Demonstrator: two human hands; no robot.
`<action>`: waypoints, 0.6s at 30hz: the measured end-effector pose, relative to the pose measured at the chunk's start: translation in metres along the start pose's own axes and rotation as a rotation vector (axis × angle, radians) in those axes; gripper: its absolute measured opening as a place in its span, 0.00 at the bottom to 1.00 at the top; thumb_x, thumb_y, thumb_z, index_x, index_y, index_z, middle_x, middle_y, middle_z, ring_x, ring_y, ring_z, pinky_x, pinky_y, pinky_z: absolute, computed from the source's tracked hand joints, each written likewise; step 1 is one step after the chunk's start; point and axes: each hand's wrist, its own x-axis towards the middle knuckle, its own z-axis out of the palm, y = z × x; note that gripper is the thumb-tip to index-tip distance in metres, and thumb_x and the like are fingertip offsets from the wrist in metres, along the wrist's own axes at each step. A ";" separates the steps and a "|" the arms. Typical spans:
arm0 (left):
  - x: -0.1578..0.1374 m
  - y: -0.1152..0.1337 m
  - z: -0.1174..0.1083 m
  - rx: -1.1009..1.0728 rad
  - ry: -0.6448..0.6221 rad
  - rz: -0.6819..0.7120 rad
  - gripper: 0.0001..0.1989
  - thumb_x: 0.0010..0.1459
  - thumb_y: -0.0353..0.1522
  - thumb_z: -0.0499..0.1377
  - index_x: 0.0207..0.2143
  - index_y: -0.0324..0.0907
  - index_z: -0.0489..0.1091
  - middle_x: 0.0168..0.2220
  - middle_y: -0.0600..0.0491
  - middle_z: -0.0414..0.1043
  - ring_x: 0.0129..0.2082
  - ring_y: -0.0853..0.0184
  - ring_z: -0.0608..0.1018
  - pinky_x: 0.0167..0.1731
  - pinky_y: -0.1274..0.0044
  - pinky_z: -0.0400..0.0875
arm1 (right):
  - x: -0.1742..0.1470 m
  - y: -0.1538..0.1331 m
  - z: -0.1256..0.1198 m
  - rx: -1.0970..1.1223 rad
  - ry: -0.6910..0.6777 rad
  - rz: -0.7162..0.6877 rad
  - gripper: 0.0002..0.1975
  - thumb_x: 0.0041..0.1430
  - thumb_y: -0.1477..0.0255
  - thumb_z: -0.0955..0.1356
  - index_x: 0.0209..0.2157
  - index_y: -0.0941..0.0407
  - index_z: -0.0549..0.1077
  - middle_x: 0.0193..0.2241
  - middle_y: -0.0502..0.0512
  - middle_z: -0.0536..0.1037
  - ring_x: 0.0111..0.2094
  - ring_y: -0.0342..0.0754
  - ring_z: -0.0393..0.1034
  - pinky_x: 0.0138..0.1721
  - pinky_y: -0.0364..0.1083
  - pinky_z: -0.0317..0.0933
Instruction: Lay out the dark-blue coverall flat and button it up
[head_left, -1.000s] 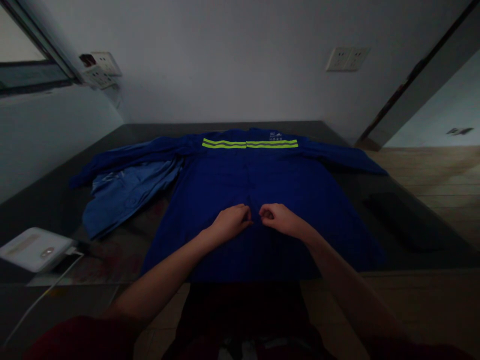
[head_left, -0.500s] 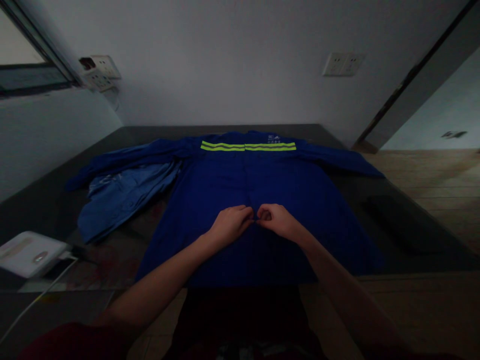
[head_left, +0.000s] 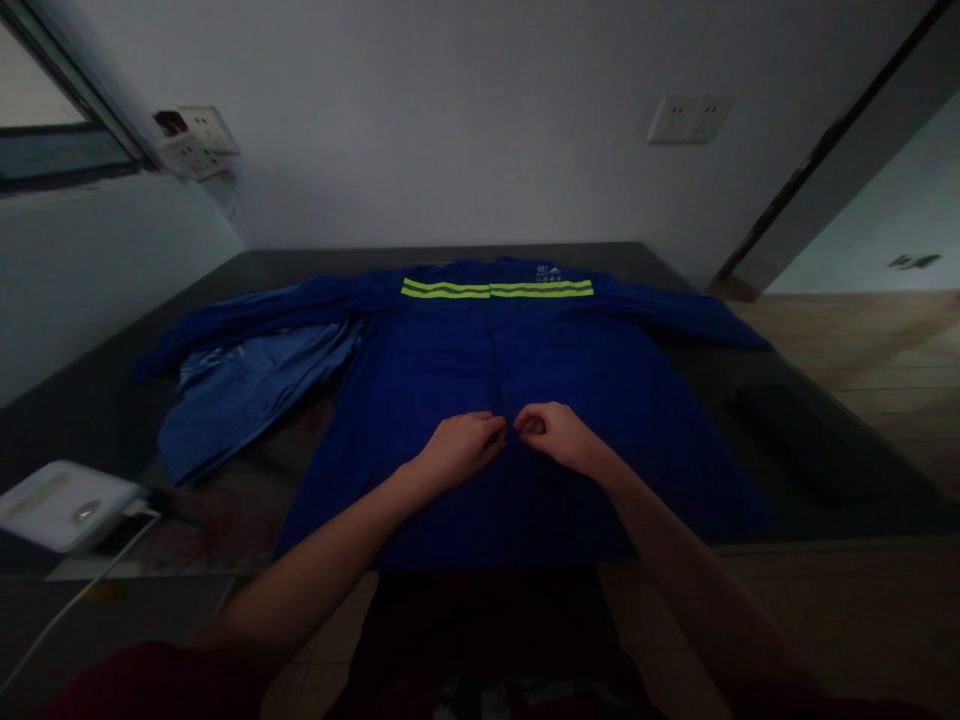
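A dark blue jacket (head_left: 517, 400) lies spread flat on a dark table (head_left: 787, 440), its front up, collar end away from the person and hem at the near edge. Two yellow-green stripes (head_left: 496, 289) run across its chest, and both sleeves stretch out to the sides.

The left hand (head_left: 461, 447) and the right hand (head_left: 551, 435) rest on the jacket's middle line, a little below its centre, knuckles nearly touching. Both hands are curled, fingertips drawn in against the thumbs, and each seems to pinch the cloth at the front opening; the light is dim, so whether a button or only fabric sits between the fingers cannot be told.

A lighter blue garment (head_left: 240, 390) lies crumpled on the table to the left, partly under the jacket's left sleeve. Nearer the person on that side sits a white device (head_left: 64, 505) with a white cable (head_left: 82, 590) trailing from it. Wall sockets (head_left: 688, 118) show on the far wall.
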 end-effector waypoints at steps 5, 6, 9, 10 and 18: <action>-0.002 0.002 -0.003 -0.012 0.045 0.013 0.07 0.62 0.33 0.50 0.37 0.44 0.67 0.36 0.53 0.71 0.34 0.66 0.74 0.29 0.78 0.63 | 0.001 0.001 0.000 0.110 0.012 0.022 0.09 0.47 0.82 0.66 0.31 0.59 0.76 0.24 0.52 0.77 0.27 0.44 0.71 0.29 0.41 0.61; -0.003 0.003 -0.004 -0.011 0.063 0.016 0.07 0.62 0.33 0.50 0.37 0.44 0.67 0.35 0.53 0.71 0.34 0.66 0.74 0.29 0.78 0.63 | 0.001 0.000 0.000 0.165 0.008 0.034 0.09 0.47 0.82 0.66 0.31 0.59 0.76 0.23 0.51 0.76 0.26 0.44 0.70 0.28 0.40 0.61; -0.004 0.003 -0.007 -0.014 0.112 0.015 0.07 0.62 0.34 0.51 0.37 0.43 0.67 0.35 0.53 0.71 0.35 0.65 0.74 0.30 0.77 0.63 | 0.000 -0.002 -0.004 0.345 -0.011 0.068 0.08 0.46 0.81 0.66 0.30 0.59 0.75 0.21 0.49 0.74 0.23 0.42 0.68 0.25 0.40 0.61; -0.004 0.003 -0.008 -0.021 0.124 0.011 0.07 0.62 0.34 0.51 0.37 0.43 0.67 0.35 0.53 0.71 0.35 0.65 0.74 0.30 0.77 0.62 | 0.000 -0.003 -0.005 0.395 -0.018 0.079 0.08 0.46 0.81 0.67 0.30 0.59 0.75 0.20 0.48 0.73 0.22 0.42 0.68 0.25 0.40 0.61; -0.005 0.005 -0.013 -0.041 0.243 0.023 0.06 0.63 0.33 0.52 0.36 0.43 0.67 0.34 0.54 0.71 0.33 0.67 0.73 0.29 0.78 0.60 | -0.005 -0.008 -0.017 0.584 -0.015 0.108 0.08 0.43 0.79 0.68 0.30 0.59 0.75 0.20 0.48 0.73 0.21 0.40 0.66 0.25 0.41 0.62</action>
